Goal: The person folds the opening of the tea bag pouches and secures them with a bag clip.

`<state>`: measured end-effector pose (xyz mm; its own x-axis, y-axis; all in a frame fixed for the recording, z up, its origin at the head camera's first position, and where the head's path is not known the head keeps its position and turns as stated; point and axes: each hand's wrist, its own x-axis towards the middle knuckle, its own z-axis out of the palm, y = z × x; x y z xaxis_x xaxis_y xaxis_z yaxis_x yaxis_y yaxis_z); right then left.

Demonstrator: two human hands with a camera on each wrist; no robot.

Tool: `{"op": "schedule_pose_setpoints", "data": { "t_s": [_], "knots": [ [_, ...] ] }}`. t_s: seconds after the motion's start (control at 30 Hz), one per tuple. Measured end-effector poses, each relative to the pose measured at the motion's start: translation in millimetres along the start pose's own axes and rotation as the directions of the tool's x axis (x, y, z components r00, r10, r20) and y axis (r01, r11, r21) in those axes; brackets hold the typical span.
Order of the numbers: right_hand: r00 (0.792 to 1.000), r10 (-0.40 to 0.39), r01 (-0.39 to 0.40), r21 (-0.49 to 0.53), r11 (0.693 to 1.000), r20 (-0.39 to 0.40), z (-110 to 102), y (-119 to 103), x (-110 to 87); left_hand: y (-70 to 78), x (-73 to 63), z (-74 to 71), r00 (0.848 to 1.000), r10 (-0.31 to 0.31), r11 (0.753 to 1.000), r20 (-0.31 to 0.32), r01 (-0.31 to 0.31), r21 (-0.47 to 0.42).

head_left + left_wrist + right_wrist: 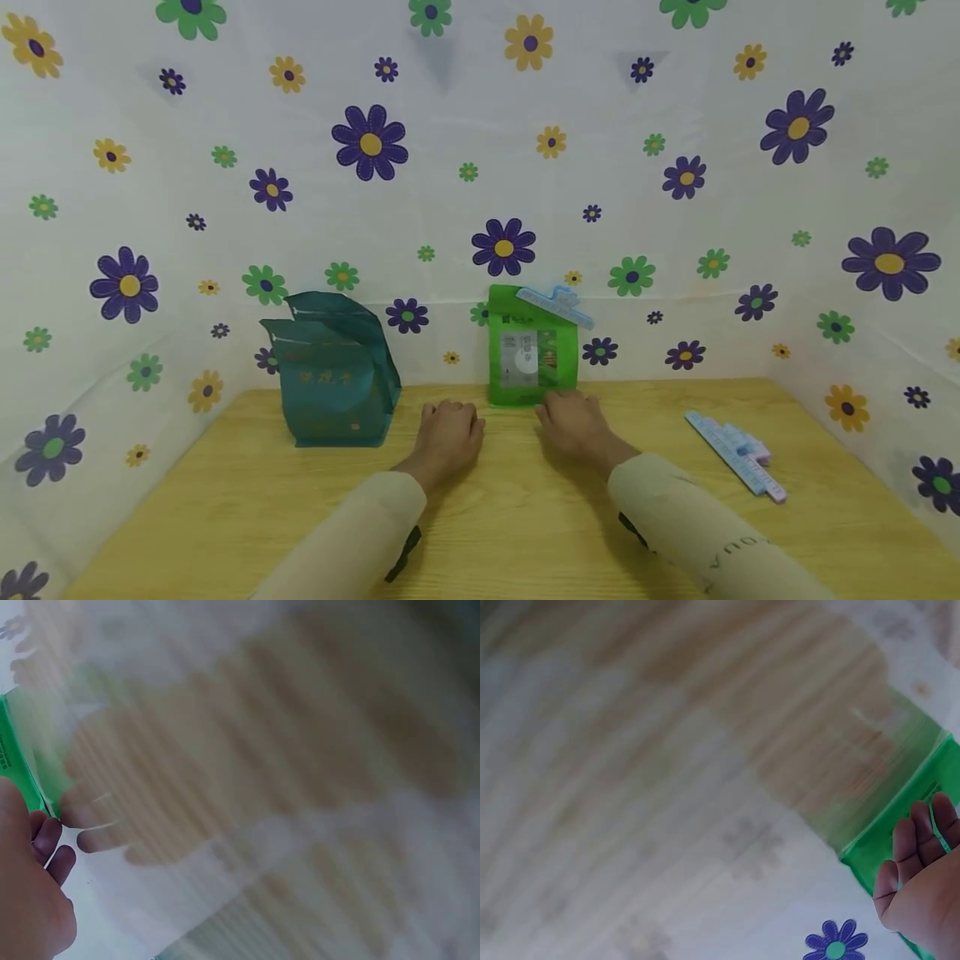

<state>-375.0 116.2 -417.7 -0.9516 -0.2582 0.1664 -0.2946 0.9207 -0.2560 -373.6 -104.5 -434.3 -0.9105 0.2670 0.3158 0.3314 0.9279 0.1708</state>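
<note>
1. Hands rest on the wooden table point(225, 517): my left hand point(448, 433) lies palm down with loosely bent fingers, holding nothing
2. My right hand point(573, 423) has relaxed fingers at the foot of the green pouch point(531, 354), gripping nothing
3. That pouch stands upright against the flowered backdrop point(675, 125), a blue clip point(556, 305) on its top
4. Teal bags point(333, 375) stand left; spare clips point(737, 454) lie right

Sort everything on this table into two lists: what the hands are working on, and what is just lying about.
In hand:
- bright green pouch, standing at the back of the table
- blue clip on its top edge
- left hand and right hand, near the pouch's base

Lying about:
- dark teal bags, standing to the left
- spare clips on the table, far right
</note>
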Motion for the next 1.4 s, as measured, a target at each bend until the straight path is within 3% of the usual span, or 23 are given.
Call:
{"op": "schedule_pose_setpoints", "data": {
  "t_s": [1.03, 1.23, 1.4],
  "knots": [
    [0.998, -0.061, 0.062, 0.076, 0.995, -0.019, 11.9, -53.4, 11.1, -44.1, -35.4, -16.5, 0.998, 0.047, 0.998, -0.051, -0.046, 0.033],
    [0.996, -0.082, 0.084, 0.077, 0.993, -0.030, 14.4, -66.1, 15.1, -57.1, -37.7, -20.8, 0.990, 0.086, 0.992, -0.109, -0.075, 0.099],
    [0.996, -0.088, 0.089, 0.087, 0.992, -0.018, 19.9, -77.6, 15.3, -66.5, -42.3, -24.6, 0.983, 0.092, 0.993, -0.161, -0.077, 0.094]
  ]
}}
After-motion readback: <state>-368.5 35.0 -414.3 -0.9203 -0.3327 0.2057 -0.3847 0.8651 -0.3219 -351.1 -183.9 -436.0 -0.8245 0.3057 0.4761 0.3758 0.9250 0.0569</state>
